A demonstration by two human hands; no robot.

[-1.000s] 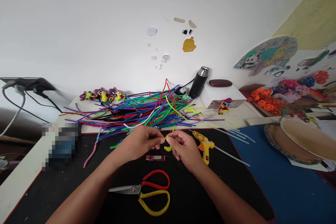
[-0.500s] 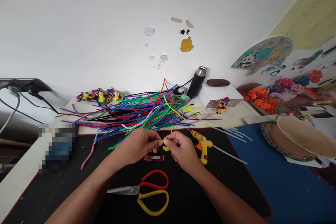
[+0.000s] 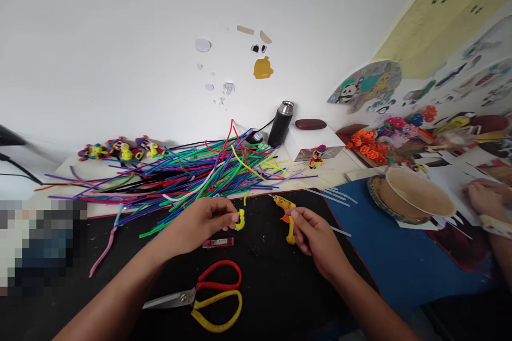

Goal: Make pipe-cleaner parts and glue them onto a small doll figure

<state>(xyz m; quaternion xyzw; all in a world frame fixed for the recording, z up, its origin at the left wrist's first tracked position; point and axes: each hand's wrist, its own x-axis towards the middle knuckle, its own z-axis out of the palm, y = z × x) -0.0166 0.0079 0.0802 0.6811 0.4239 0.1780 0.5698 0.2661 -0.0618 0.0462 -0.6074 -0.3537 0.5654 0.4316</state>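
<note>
My left hand (image 3: 204, 219) pinches a small curled yellow pipe-cleaner piece (image 3: 240, 218) just above the black mat (image 3: 264, 287). My right hand (image 3: 316, 234) has its fingers curled on the handle of the yellow glue gun (image 3: 287, 214), which lies on the mat with its nozzle pointing away to the left. A small red stick-shaped item (image 3: 218, 243) lies under my left hand. Scissors (image 3: 204, 294) with one red and one yellow handle rest closer to me.
A big pile of coloured pipe cleaners (image 3: 180, 173) covers the back of the desk, with small figures (image 3: 116, 150) behind it. A black flask (image 3: 280, 123) and white box (image 3: 316, 141) stand at the back. Another person's hands (image 3: 486, 197) work at the right near a bowl (image 3: 416, 194).
My right hand let go of the yellow piece and moved right onto the glue gun. The left hand keeps the piece. The view has swung right, revealing the other person's hands.
</note>
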